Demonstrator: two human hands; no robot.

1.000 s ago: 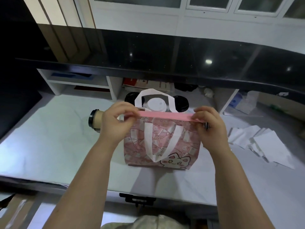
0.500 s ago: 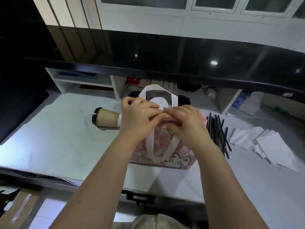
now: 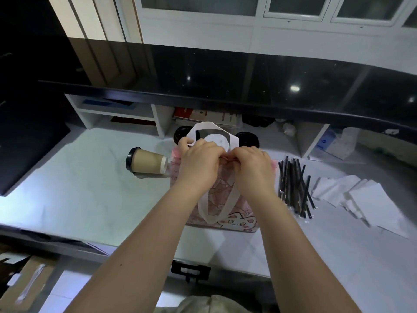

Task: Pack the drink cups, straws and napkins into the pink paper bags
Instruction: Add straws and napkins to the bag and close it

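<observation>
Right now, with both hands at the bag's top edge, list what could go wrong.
1. The brown cup lies on its side against the pink bag; shifting the bag may roll it.
2. Both hands, left and right, pinch the rim; a hard pull could tear it or tip the bag.

You face a white work counter (image 3: 67, 199) set below a glossy black upper ledge (image 3: 225, 86). Under that ledge, white shelf cubbies (image 3: 117, 111) hold red and white books (image 3: 207, 116) and a white box with blue print (image 3: 334, 143). Below the counter's near edge you see a brown cardboard box (image 3: 24, 283) and a black bracket (image 3: 190, 269).
</observation>
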